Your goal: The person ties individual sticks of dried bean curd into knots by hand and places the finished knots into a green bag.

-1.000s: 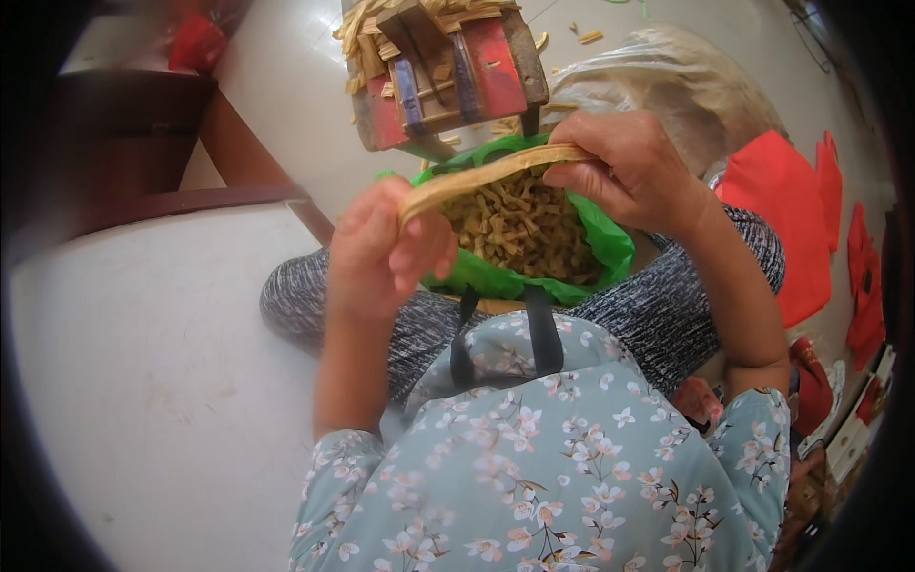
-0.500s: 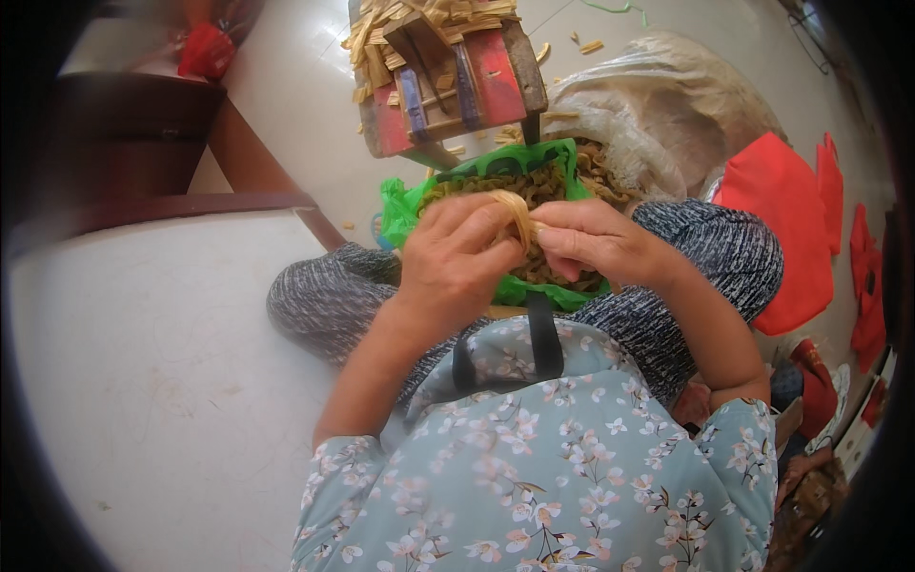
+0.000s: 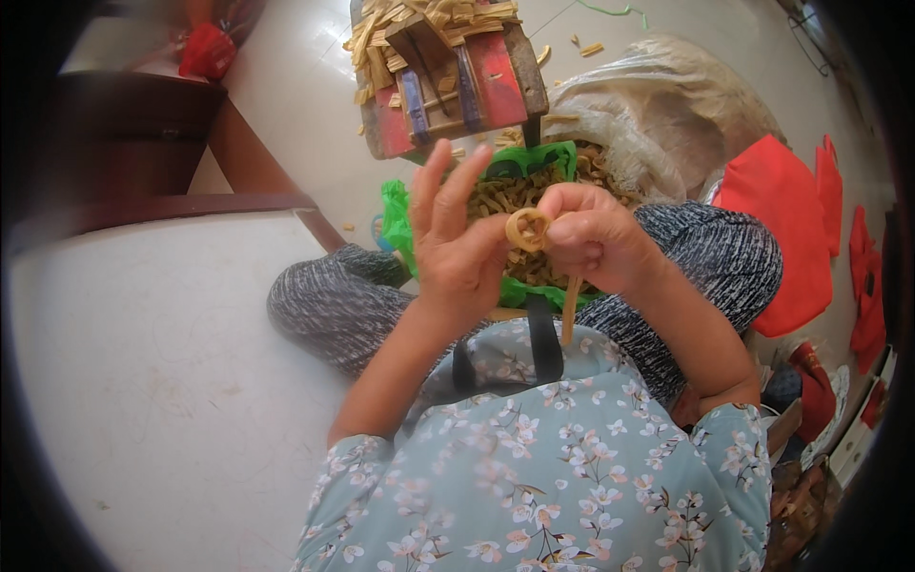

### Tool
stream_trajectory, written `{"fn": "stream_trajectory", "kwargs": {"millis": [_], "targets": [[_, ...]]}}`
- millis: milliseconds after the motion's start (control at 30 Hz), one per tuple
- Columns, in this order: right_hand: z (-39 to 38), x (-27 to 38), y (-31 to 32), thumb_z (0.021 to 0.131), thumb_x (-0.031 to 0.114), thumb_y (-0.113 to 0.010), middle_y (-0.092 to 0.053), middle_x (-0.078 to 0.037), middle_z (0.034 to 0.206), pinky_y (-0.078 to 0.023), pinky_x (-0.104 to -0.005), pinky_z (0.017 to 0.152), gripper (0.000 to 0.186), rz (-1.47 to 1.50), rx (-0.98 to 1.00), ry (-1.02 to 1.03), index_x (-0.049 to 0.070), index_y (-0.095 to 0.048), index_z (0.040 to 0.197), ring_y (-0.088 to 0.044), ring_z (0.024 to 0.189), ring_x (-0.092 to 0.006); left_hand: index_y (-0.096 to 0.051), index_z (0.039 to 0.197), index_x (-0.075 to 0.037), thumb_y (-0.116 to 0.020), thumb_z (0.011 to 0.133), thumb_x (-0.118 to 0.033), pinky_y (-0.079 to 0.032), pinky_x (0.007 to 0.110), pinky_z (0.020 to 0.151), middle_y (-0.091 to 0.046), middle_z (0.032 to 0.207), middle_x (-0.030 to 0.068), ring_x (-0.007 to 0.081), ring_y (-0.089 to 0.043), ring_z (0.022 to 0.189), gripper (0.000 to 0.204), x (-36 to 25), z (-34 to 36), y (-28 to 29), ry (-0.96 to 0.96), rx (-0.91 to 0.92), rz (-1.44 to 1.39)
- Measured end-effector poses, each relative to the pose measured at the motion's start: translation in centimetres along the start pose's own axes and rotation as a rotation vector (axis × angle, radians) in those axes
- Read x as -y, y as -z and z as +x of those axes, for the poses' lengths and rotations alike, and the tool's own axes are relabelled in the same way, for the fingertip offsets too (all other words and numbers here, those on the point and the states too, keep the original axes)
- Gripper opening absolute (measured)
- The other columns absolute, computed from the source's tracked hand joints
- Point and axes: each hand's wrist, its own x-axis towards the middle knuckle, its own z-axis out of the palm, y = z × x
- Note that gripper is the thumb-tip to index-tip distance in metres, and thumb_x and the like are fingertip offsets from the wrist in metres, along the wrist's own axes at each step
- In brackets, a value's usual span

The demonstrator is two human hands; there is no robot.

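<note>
Between my hands is a pale yellow strip (image 3: 526, 230), curled into a small ring, with a long tail hanging down toward my lap. My right hand (image 3: 600, 238) is closed, its thumb and forefinger gripping the ring's right side. My left hand (image 3: 459, 234) pinches the ring's left edge, while its other fingers stand raised and apart. Just beyond and below the hands, a green plastic bag (image 3: 398, 224) lies open between my knees. It holds many brownish curled pieces (image 3: 534, 191), partly hidden by my hands.
Ahead stands a low red wooden stool (image 3: 496, 81) heaped with pale strips (image 3: 381, 43). A clear plastic sack (image 3: 667, 91) lies behind the bag. Red bags (image 3: 777, 238) are at the right. A white surface (image 3: 172, 381) is on my left. Stray scraps (image 3: 591, 49) dot the floor.
The strip's loop has turned to show a small round ring, and its tail now hangs down. My left hand's fingers have lifted and spread; earlier they were curled round the strip.
</note>
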Motion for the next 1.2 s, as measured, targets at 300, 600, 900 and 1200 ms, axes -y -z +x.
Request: {"fn": "stream_trajectory", "kwargs": {"millis": [300,600,900,1200], "targets": [[0.7,-0.4,-0.6,0.088,0.013,-0.063,-0.056,0.001,0.073,-0.038,-0.0197,0.049,0.01,-0.299,-0.255,0.022,0.007,-0.061,0.096,-0.049,0.058,-0.0051,-0.071,0.093,-0.009,-0.071,0.074,-0.005,-0.046,0.042,0.095,-0.07,0.09,0.0031,0.0221,-0.065,0.085,0.019,1.5,-0.5,-0.5,0.074,-0.073,-0.056],[1.6,-0.9,0.6,0.089,0.009,-0.062,-0.062,0.001,0.085,-0.043,-0.0197,0.057,0.019,-0.443,-0.32,0.131,0.002,-0.062,0.107,-0.053,0.068,-0.004,-0.07,0.086,-0.007,-0.079,0.075,-0.009,-0.054,0.034,0.071,-0.062,0.075,0.0055,0.0244,-0.061,0.07,0.015,0.4,-0.9,-0.4,-0.18,-0.011,0.166],[2.3,-1.4,-0.3,0.095,0.006,-0.057,-0.066,-0.005,0.1,-0.052,-0.0258,0.079,0.026,-0.562,-0.326,0.27,-0.003,-0.061,0.119,-0.063,0.091,-0.0114,-0.068,0.088,-0.002,-0.077,0.084,-0.007,-0.05,0.028,0.061,-0.068,0.08,0.0066,0.0132,-0.06,0.065,0.011,0.3,-1.9,-1.3,0.685,0.024,-0.586],[3.5,-1.8,-0.7,0.095,0.003,-0.058,-0.065,-0.004,0.098,-0.047,-0.0182,0.07,0.028,-0.225,-0.473,0.219,-0.001,-0.055,0.122,-0.058,0.082,-0.0047,-0.062,0.092,-0.002,-0.072,0.088,0.0,-0.05,0.022,0.062,-0.064,0.081,0.003,0.0111,-0.062,0.068,0.012,-0.9,-1.8,-2.0,0.427,0.12,-0.47]]}}
